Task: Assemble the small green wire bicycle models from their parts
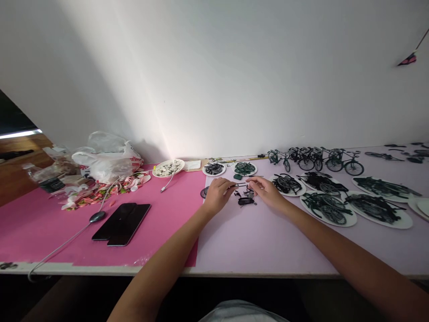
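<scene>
My left hand (217, 195) is closed in a pinch on a thin dark rod-like piece (240, 184) that sticks out to the right of its fingertips. Close by on the right, my right hand (264, 191) has its fingers pressed together near the far end of that piece. Whatever they grip is too small to make out. Just below and between the hands lie loose black model bicycle parts (246, 201). A small spoked wheel (204, 192) shows partly behind my left hand.
Assembled model bicycles (345, 162) stand along the wall at the right. Plates of dark parts (353, 219) lie before them. Two smaller plates (225, 171) stand behind my hands. Two phones (129, 226), a cable puck (97, 217) and a plastic bag (110, 163) are at left.
</scene>
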A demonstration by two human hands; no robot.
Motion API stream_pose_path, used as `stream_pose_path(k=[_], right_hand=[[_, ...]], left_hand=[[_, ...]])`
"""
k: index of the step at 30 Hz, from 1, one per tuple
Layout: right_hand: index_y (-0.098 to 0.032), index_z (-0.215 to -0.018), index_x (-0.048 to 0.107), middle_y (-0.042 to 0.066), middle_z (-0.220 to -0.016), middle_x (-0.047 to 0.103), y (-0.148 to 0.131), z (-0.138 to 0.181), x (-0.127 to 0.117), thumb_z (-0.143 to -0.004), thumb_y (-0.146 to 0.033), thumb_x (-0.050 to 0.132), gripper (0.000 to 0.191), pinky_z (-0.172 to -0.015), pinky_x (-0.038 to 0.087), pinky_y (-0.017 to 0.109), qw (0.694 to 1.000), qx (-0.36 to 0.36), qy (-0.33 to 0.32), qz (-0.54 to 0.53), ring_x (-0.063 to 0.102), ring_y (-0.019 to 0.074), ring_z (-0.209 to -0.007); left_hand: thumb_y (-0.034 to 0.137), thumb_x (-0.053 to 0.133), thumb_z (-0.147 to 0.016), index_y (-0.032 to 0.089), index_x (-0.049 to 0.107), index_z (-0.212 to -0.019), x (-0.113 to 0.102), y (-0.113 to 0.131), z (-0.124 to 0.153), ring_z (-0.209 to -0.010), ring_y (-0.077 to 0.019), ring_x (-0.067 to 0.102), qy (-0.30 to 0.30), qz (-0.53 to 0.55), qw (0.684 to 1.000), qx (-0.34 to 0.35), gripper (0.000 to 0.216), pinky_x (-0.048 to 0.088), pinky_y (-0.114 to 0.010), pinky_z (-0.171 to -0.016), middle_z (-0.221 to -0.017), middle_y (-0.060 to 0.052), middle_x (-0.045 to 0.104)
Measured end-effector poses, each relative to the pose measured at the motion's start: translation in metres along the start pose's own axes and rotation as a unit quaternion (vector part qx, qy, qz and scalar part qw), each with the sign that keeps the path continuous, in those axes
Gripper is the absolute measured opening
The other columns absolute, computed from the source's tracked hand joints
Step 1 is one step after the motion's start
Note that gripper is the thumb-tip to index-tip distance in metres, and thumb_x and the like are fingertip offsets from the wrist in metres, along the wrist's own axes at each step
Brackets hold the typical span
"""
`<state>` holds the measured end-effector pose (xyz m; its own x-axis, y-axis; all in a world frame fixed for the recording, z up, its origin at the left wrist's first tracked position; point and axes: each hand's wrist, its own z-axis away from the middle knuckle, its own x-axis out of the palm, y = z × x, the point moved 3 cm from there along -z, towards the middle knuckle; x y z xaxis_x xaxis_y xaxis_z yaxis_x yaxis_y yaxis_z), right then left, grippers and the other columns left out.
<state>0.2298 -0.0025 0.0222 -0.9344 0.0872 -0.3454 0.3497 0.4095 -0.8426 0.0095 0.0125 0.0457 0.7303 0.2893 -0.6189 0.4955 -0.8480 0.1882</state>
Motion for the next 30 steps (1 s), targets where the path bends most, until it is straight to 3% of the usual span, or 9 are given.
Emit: stream_pose_path(k=[3, 8, 12, 15, 18, 22, 30], right_hand=[[-0.023, -0.107, 0.073, 0.008, -0.101, 0.071, 0.004, -0.005, -0.011, -0.094, -0.047, 0.059, 0.03, -0.073, 0.05, 0.033, 0.991, -0.064, 0.011, 0.114, 0.064, 0.0226, -0.087], [-0.022, -0.108, 0.073, 0.006, -0.089, 0.065, 0.009, -0.01, -0.02, -0.092, -0.041, 0.06, 0.027, -0.071, 0.048, 0.034, 0.98, -0.093, 0.028, 0.176, 0.057, 0.0204, -0.074], [-0.022, -0.098, 0.075, 0.008, -0.094, 0.07, 0.011, -0.012, -0.023, -0.091, -0.037, 0.058, 0.024, -0.069, 0.047, 0.034, 0.983, -0.067, 0.041, 0.166, 0.06, 0.0211, -0.074], [-0.021, -0.096, 0.074, 0.009, -0.096, 0.073, 0.012, -0.013, -0.025, -0.091, -0.039, 0.056, 0.026, -0.062, 0.045, 0.032, 0.987, -0.033, 0.037, 0.15, 0.057, 0.0176, -0.061], [-0.021, -0.097, 0.074, 0.006, -0.083, 0.072, 0.011, -0.01, -0.026, -0.096, -0.047, 0.047, 0.037, -0.053, 0.041, 0.029, 0.991, 0.003, 0.031, 0.132, 0.05, 0.0146, -0.049], [-0.02, -0.096, 0.074, 0.003, -0.069, 0.068, 0.006, -0.008, -0.026, -0.1, -0.052, 0.044, 0.044, -0.06, 0.043, 0.028, 0.985, -0.021, 0.029, 0.169, 0.056, 0.0166, -0.057], [-0.018, -0.095, 0.076, 0.006, -0.079, 0.075, 0.006, -0.007, -0.022, -0.098, -0.051, 0.049, 0.042, -0.065, 0.046, 0.03, 0.98, -0.022, 0.034, 0.196, 0.063, 0.0203, -0.067]], left_hand=[[0.045, 0.053, -0.103, 0.02, 0.073, -0.102, -0.005, -0.01, -0.001, -0.088, -0.0214, 0.065, 0.015, -0.006, 1.0, -0.022, 0.033, 0.048, -0.035, -0.082, -0.089, -0.009, 0.073], [0.039, 0.056, -0.103, 0.019, 0.07, -0.102, -0.01, -0.022, -0.001, -0.082, -0.0202, 0.063, 0.038, -0.018, 0.997, -0.058, 0.025, 0.047, -0.033, -0.08, -0.083, -0.006, 0.07], [0.038, 0.055, -0.103, 0.019, 0.068, -0.105, -0.011, -0.026, -0.001, -0.079, -0.019, 0.061, 0.039, -0.015, 0.997, -0.068, 0.023, 0.046, -0.032, -0.078, -0.083, -0.005, 0.068], [0.039, 0.053, -0.104, 0.018, 0.067, -0.106, -0.011, -0.025, 0.0, -0.079, -0.0189, 0.061, 0.031, -0.02, 0.997, -0.066, 0.025, 0.046, -0.032, -0.078, -0.081, -0.005, 0.067], [0.041, 0.05, -0.105, 0.017, 0.068, -0.107, -0.011, -0.024, 0.0, -0.079, -0.0198, 0.061, 0.024, -0.033, 0.997, -0.066, 0.029, 0.046, -0.033, -0.078, -0.08, -0.006, 0.066], [0.041, 0.048, -0.106, 0.017, 0.068, -0.108, -0.009, -0.025, 0.0, -0.081, -0.0212, 0.062, 0.01, -0.041, 0.996, -0.075, 0.031, 0.047, -0.034, -0.08, -0.082, -0.007, 0.068], [0.043, 0.053, -0.103, 0.019, 0.069, -0.106, -0.007, -0.029, 0.0, -0.076, -0.02, 0.06, -0.005, -0.018, 0.994, -0.108, 0.029, 0.046, -0.033, -0.076, -0.081, -0.006, 0.068]])
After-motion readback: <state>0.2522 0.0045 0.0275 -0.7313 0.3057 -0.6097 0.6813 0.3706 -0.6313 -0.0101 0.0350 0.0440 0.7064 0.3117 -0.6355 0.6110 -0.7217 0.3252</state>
